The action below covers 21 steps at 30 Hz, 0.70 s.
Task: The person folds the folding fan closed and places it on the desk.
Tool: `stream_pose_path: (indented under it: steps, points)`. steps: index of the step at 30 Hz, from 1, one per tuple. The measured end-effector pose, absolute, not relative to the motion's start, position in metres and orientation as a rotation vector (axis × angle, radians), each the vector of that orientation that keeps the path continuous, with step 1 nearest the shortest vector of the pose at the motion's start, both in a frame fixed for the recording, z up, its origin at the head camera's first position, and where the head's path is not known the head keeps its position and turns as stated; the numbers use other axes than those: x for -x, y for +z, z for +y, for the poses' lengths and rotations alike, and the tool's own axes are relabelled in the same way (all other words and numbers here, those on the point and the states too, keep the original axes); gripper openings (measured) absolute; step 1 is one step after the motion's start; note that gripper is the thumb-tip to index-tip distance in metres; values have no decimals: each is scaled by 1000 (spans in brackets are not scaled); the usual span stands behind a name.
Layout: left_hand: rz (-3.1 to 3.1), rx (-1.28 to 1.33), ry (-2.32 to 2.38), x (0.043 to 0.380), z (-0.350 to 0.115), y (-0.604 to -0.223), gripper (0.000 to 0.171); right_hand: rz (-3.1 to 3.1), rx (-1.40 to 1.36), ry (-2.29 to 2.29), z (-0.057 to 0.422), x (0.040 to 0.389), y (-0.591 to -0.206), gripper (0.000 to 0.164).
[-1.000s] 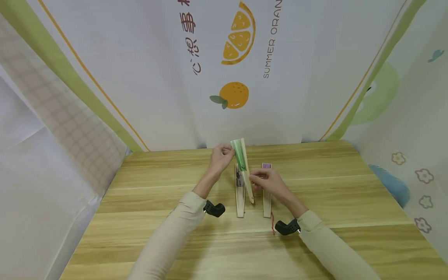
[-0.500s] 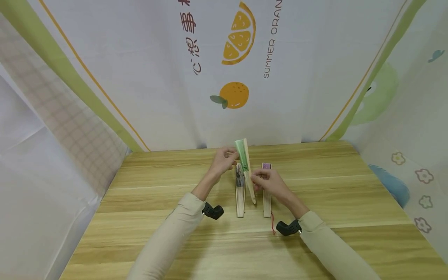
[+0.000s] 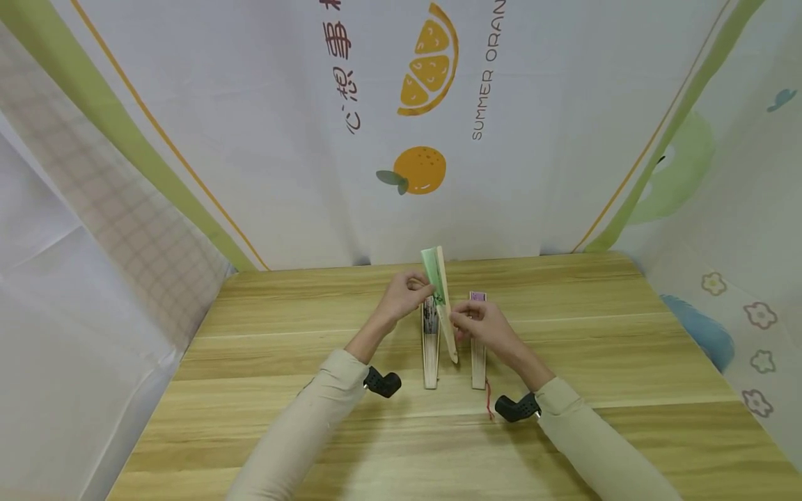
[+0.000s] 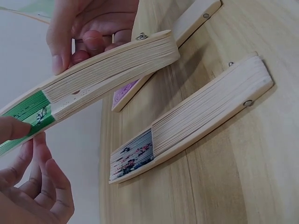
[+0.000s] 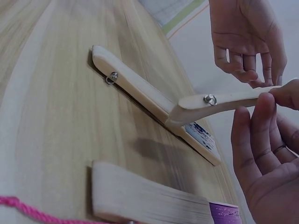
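A folded hand fan with green cloth (image 3: 432,266) and pale wooden ribs is held tilted above the table. My left hand (image 3: 403,295) pinches its green part between thumb and fingers. Lower down, my right hand (image 3: 487,324) pinches the wooden ribs (image 4: 112,70) by the side. Beneath it lies a second folded fan with dark floral cloth (image 3: 430,355), its ribs toward me. A third folded fan (image 3: 478,365), with purple cloth (image 5: 224,213), lies to the right, partly hidden by my right hand. In the right wrist view a metal rivet (image 5: 210,99) shows at the held fan's end.
A red cord (image 3: 489,402) trails on the wooden table (image 3: 282,390) from the purple fan's near end. Behind the table hangs a white cloth (image 3: 282,174) printed with oranges. Patterned cloth (image 3: 727,229) also hangs at the right side.
My left hand has moved right and slightly down along the green part of the fan. The held fan now leans less and sits slightly further right. My right hand has barely moved.
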State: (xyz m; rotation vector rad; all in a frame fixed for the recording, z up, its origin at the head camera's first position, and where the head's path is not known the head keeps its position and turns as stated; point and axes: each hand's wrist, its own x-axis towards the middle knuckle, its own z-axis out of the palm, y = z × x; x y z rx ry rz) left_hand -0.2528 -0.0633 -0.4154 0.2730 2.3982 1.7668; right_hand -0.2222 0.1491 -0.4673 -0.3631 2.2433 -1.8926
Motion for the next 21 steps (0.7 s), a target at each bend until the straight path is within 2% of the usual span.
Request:
stream_pose_path:
  steps: [21]
  points:
    - [2446,-161,1790,254,-58,-421,17,2256,447,-1933,146,222,-463,27]
